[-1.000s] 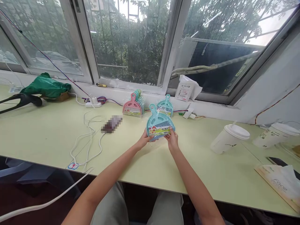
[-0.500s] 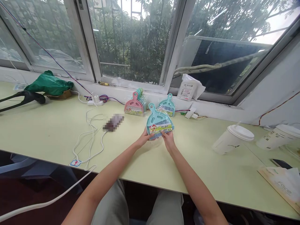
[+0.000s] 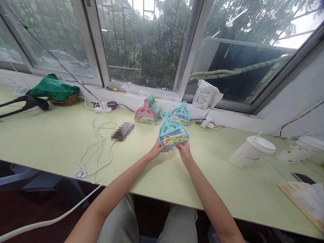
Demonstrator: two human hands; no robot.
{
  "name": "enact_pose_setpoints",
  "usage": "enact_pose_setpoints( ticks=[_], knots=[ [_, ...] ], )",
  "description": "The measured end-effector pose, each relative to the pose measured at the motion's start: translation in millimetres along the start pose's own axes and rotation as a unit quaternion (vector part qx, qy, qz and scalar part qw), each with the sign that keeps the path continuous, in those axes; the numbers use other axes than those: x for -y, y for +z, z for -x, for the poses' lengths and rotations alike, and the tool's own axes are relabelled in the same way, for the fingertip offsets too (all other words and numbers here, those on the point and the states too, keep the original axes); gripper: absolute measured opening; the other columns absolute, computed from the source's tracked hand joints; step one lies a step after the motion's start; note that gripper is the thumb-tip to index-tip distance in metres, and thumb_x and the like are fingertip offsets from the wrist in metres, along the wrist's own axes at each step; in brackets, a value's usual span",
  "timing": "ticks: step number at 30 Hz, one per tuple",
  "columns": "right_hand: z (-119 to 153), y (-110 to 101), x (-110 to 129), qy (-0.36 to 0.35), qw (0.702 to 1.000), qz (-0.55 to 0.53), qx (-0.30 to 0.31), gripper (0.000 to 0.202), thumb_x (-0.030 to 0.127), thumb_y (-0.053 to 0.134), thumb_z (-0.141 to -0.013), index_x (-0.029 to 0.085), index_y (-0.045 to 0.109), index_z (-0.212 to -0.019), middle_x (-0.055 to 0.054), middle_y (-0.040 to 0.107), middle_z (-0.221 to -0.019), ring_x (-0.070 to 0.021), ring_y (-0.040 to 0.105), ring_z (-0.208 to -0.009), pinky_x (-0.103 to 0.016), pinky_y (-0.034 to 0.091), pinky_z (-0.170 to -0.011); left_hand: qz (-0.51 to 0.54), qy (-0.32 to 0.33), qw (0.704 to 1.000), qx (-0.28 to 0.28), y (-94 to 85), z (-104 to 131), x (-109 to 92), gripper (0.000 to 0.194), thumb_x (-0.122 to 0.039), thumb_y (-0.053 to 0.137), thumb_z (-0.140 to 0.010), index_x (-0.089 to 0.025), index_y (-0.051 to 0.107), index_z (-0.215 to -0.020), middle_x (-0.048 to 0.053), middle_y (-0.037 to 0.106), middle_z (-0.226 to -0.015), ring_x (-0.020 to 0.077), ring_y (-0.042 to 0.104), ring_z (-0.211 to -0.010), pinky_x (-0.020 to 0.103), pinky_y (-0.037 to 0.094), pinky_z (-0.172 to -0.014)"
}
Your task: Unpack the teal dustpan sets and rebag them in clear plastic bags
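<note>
While your left hand (image 3: 156,150) grips the lower left edge of a turquoise dustpan-and-brush set (image 3: 169,127), your right hand (image 3: 184,150) grips its lower right edge. On both sides your fingers are closed on it, thumbs laid over the front near the printed label (image 3: 174,138); the fingertips behind are mostly hidden. You have the set in front of you at the middle of the pale yellow-green tabletop (image 3: 210,179), tilted, its looped handle pointing toward the window (image 3: 144,47). Clear film wraps it, and blue bristles show above the label. Whether its lower edge touches the tabletop, you cannot tell from this view.

Just behind it, near the wall, stands another turquoise dustpan-and-brush packet (image 3: 180,114). Left of that is a row of wrapped sets with a pink dustpan (image 3: 145,112) at the front and green ones behind.

Farther to your left are a white power strip (image 3: 103,110), tangled white cables (image 3: 96,148) and a green plastic bag (image 3: 53,88) on a cardboard box (image 3: 66,100). On your right, a lidded paper cup (image 3: 249,153) stands apart from your hands, with a tissue pack (image 3: 301,199) beyond it near the tabletop's edge.
</note>
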State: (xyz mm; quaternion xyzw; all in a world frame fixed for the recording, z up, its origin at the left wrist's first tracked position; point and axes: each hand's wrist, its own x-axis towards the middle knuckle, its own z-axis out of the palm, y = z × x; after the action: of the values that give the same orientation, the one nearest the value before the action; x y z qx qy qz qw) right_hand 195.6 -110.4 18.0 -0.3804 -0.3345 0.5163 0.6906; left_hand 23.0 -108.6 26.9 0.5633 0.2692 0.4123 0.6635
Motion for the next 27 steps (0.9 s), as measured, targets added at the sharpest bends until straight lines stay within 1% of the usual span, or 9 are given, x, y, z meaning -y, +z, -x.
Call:
enact_pose_setpoints(
  ticks=[4, 5, 6, 8, 10, 11, 14, 18, 27],
  knots=[
    [1, 2, 4, -0.035, 0.999, -0.01, -0.017, 0.059, 0.025, 0.083, -0.052, 0.025, 0.056, -0.105, -0.001, 0.066, -0.11, -0.0181, 0.062, -0.106, -0.035, 0.053, -0.091, -0.016, -0.065, 0.991, 0.114, 1.2, 2, 0, 0.079, -0.05, 0.068, -0.075, -0.023, 0.031, -0.139, 0.019, 0.057, -0.128, 0.0271, 0.068, -0.093, 0.047, 0.049, -0.088],
    [1, 3, 5, -0.039, 0.999, -0.012, -0.022, 0.058, 0.026, 0.083, -0.052, 0.025, 0.057, -0.104, -0.001, 0.066, -0.111, -0.0183, 0.061, -0.107, -0.036, 0.053, -0.092, -0.011, -0.068, 0.99, 0.122, 0.8, 1, 0, 0.075, -0.053, 0.064, -0.077, -0.024, 0.033, -0.139, 0.019, 0.055, -0.13, 0.0284, 0.066, -0.098, 0.047, 0.048, -0.089],
    [1, 4, 5, -0.039, 0.999, -0.015, -0.024, 0.056, 0.026, 0.082, -0.052, 0.026, 0.057, -0.103, -0.001, 0.066, -0.11, -0.0183, 0.061, -0.107, -0.036, 0.053, -0.092, 0.0, -0.058, 0.993, 0.106, -0.1, -1, 1, 0.073, -0.057, 0.06, -0.079, -0.025, 0.034, -0.139, 0.018, 0.051, -0.135, 0.0292, 0.063, -0.106, 0.047, 0.047, -0.091],
    [1, 4, 5, -0.031, 0.999, -0.02, -0.02, 0.055, 0.026, 0.082, -0.052, 0.026, 0.058, -0.101, 0.0, 0.066, -0.109, -0.018, 0.061, -0.107, -0.036, 0.053, -0.093, 0.023, -0.015, 0.999, 0.028, -2.8, -5, 1, 0.069, -0.059, 0.056, -0.081, -0.027, 0.035, -0.138, 0.014, 0.042, -0.144, 0.0293, 0.052, -0.122, 0.045, 0.044, -0.097],
    [0, 3, 4, -0.009, 1.0, -0.016, -0.004, 0.056, 0.023, 0.083, -0.051, 0.026, 0.058, -0.101, 0.0, 0.067, -0.106, -0.0181, 0.062, -0.105, -0.036, 0.054, -0.091, 0.022, 0.011, 0.999, -0.039, -5.8, -8, 1, 0.071, -0.057, 0.06, -0.079, -0.028, 0.034, -0.138, 0.012, 0.042, -0.144, 0.0295, 0.046, -0.127, 0.045, 0.042, -0.099],
    [-1, 2, 4, 0.006, 1.0, -0.011, 0.006, 0.056, 0.022, 0.083, -0.05, 0.025, 0.058, -0.1, 0.0, 0.067, -0.105, -0.0186, 0.063, -0.104, -0.036, 0.054, -0.09, 0.014, 0.011, 0.998, -0.053, -7.0, -9, 1, 0.073, -0.054, 0.063, -0.077, -0.028, 0.033, -0.138, 0.011, 0.044, -0.142, 0.0301, 0.047, -0.126, 0.046, 0.043, -0.098],
    [-3, -1, 4, 0.042, 0.999, 0.002, 0.029, 0.056, 0.019, 0.083, -0.048, 0.024, 0.059, -0.098, -0.001, 0.068, -0.101, -0.0205, 0.064, -0.101, -0.037, 0.056, -0.086, -0.015, -0.007, 0.998, -0.061, -8.2, -8, -1, 0.075, -0.052, 0.065, -0.075, -0.027, 0.032, -0.137, 0.011, 0.048, -0.138, 0.031, 0.051, -0.12, 0.045, 0.049, -0.089],
    [-6, -4, 4, 0.05, 0.998, 0.004, 0.03, 0.056, 0.018, 0.084, -0.046, 0.023, 0.06, -0.096, -0.001, 0.069, -0.098, -0.0207, 0.065, -0.099, -0.038, 0.057, -0.084, -0.046, -0.009, 0.997, -0.066, -5.4, -4, -4, 0.072, -0.053, 0.063, -0.076, -0.028, 0.031, -0.135, 0.009, 0.049, -0.136, 0.029, 0.053, -0.116, 0.036, 0.053, -0.078],
    [-7, -3, 3, 0.056, 0.998, 0.015, 0.012, 0.061, 0.02, 0.086, -0.041, 0.022, 0.061, -0.097, -0.002, 0.07, -0.097, -0.0228, 0.065, -0.098, -0.039, 0.057, -0.083, -0.071, 0.004, 0.995, -0.068, -3.9, 0, -7, 0.065, -0.053, 0.061, -0.079, -0.027, 0.034, -0.131, 0.009, 0.052, -0.133, 0.0263, 0.055, -0.11, 0.03, 0.052, -0.072]
  ],
)
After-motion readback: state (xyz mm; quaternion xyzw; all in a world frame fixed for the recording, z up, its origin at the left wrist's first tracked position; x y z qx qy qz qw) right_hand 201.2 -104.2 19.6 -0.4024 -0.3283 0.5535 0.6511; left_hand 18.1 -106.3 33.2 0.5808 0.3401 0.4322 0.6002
